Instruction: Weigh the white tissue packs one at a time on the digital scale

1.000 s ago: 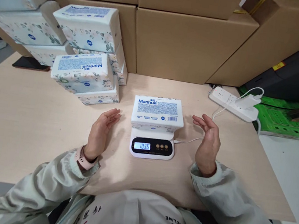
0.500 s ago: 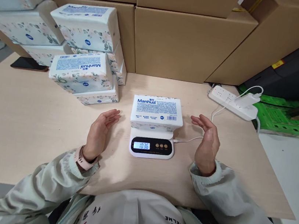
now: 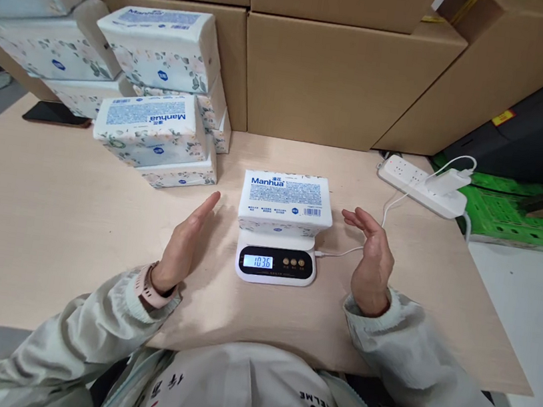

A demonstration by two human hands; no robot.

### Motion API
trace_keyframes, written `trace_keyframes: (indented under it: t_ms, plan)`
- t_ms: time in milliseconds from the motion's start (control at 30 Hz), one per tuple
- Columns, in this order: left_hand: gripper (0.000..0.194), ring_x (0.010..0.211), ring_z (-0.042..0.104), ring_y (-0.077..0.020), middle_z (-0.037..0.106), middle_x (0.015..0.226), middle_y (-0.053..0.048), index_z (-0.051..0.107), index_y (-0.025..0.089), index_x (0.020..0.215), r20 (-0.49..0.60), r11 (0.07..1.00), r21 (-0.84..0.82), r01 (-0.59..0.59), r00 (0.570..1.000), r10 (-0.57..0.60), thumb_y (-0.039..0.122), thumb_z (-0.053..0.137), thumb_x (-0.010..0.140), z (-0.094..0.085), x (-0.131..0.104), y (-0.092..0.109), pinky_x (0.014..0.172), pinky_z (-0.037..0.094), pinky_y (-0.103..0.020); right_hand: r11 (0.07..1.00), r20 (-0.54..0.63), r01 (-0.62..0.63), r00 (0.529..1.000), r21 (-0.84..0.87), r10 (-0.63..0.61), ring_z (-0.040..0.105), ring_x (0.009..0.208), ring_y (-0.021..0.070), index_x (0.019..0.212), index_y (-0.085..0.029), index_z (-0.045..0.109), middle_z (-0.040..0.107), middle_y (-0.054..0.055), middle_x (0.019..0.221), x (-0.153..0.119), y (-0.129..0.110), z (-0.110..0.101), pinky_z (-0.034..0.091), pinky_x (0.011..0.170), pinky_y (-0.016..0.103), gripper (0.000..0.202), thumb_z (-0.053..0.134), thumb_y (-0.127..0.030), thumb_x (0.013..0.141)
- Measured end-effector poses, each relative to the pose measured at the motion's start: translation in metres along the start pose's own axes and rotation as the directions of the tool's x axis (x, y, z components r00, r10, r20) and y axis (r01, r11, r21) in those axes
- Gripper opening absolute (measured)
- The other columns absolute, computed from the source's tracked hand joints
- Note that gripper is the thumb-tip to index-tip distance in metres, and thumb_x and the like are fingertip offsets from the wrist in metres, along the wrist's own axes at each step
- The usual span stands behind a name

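A white pack of tissues (image 3: 287, 199) with blue "Manhua" print lies flat on a white digital scale (image 3: 274, 278). The scale's lit display reads 103.6, and a white cable runs from its right side. My left hand (image 3: 183, 245) is held to the left of the pack, fingers straight and open, touching nothing. On the other side, my right hand (image 3: 370, 261) is also open, its fingers stretched and slightly bent, apart from the pack. Both palms face inward.
Stacked tissue packs (image 3: 153, 126) stand at the back left beside a dark phone (image 3: 56, 113). Cardboard boxes (image 3: 343, 85) line the table's back edge. A white power strip (image 3: 420, 186) with a plugged-in charger lies back right, near a green crate (image 3: 512, 217).
My left hand's fingers have straightened and come together. My right hand has shifted slightly left toward the pack. The pack and the 103.6 reading stay the same.
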State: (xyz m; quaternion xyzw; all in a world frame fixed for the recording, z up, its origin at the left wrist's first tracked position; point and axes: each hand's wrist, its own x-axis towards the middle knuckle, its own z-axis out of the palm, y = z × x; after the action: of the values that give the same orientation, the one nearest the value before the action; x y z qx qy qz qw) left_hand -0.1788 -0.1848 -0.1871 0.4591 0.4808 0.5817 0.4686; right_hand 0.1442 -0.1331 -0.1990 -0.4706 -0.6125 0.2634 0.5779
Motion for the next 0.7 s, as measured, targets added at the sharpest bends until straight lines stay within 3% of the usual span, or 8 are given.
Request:
trace_keyframes:
  t_ms: [200,367,467,567,700]
  plan:
    - [0.051,0.165,0.014,-0.0218,0.031,0.172,0.009,0.051,0.039,0.156,0.147,0.999,0.031,-0.021,0.989,0.016,0.054,0.035,0.110,-0.003,-0.007,-0.002,0.138,0.005,-0.046,0.999,0.084,-0.003,0.996,-0.040,0.007,0.064,0.132,0.0300,0.143,-0.029,0.064,0.073,0.006,0.138,-0.004,-0.005,-0.001,0.039,0.120,0.060,0.050,0.036,-0.051,0.107]
    - [0.060,0.166,0.008,-0.0229,0.025,0.174,0.008,0.046,0.036,0.160,0.162,0.997,0.044,0.062,0.984,-0.069,0.063,0.035,0.107,0.001,-0.002,0.006,0.138,0.002,-0.047,0.997,0.169,-0.054,0.984,-0.060,0.063,0.054,0.146,0.0293,0.145,-0.033,0.062,0.066,0.003,0.149,-0.003,-0.005,-0.001,0.028,0.129,0.062,0.053,0.034,-0.057,0.107]
    - [0.063,0.165,0.011,-0.0236,0.028,0.173,0.007,0.048,0.034,0.159,0.183,0.995,0.064,0.074,0.979,-0.085,0.065,0.040,0.105,0.008,0.007,0.019,0.138,0.003,-0.047,0.988,0.263,-0.150,0.953,-0.026,0.151,0.040,0.157,0.0285,0.154,-0.037,0.050,0.052,-0.001,0.163,-0.003,-0.005,0.003,0.020,0.134,0.062,0.056,0.038,-0.062,0.105]
    - [0.063,0.165,0.014,-0.0253,0.032,0.171,0.008,0.052,0.035,0.157,0.292,0.991,0.089,0.100,0.949,-0.122,0.067,0.043,0.103,0.020,0.021,0.040,0.139,0.006,-0.048,0.981,0.372,-0.194,0.912,0.025,0.171,0.030,0.162,0.0273,0.161,-0.041,0.038,0.037,-0.004,0.172,-0.001,-0.013,0.010,0.019,0.135,0.058,0.063,0.042,-0.065,0.103]
    - [0.061,0.164,0.019,-0.0303,0.043,0.167,0.006,0.059,0.035,0.150,0.499,0.994,0.080,0.071,0.861,-0.101,0.068,0.046,0.102,0.053,0.051,0.077,0.137,0.015,-0.053,0.977,0.422,-0.189,0.897,0.099,0.131,0.038,0.159,0.0255,0.163,-0.040,0.034,0.045,-0.001,0.168,0.022,-0.028,0.014,0.029,0.133,0.053,0.068,0.046,-0.066,0.101]
